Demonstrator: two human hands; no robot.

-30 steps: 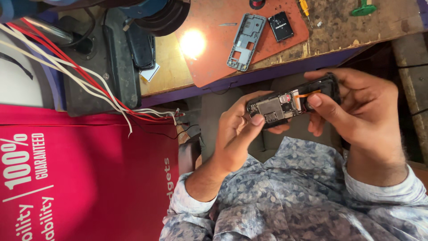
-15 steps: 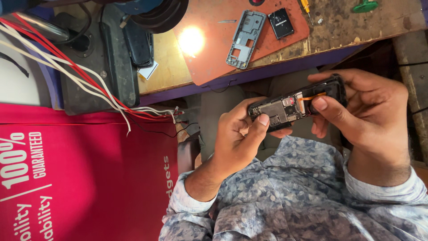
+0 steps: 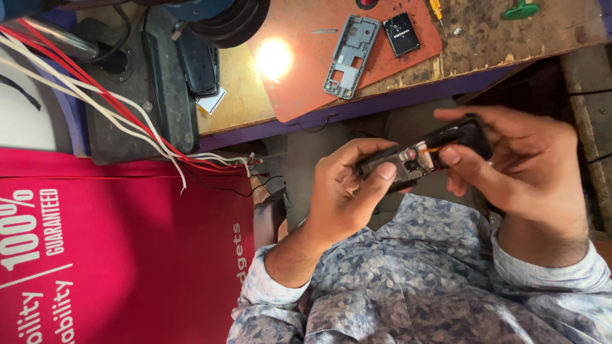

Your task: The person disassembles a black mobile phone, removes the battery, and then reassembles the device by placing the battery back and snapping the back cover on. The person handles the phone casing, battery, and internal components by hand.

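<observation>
Our left hand and right hand | fingers closed on opened phone | grey frame, battery on bench

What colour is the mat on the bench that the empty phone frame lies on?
Reddish-orange mat; the grey phone frame lies on it, seen in the head view.

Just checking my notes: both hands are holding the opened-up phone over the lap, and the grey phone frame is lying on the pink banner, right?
Not quite. The head view shows the grey phone frame lying on the reddish-orange mat on the workbench, not on the pink banner. The rest holds: the left hand and right hand both hold the opened-up phone over the lap.
</observation>
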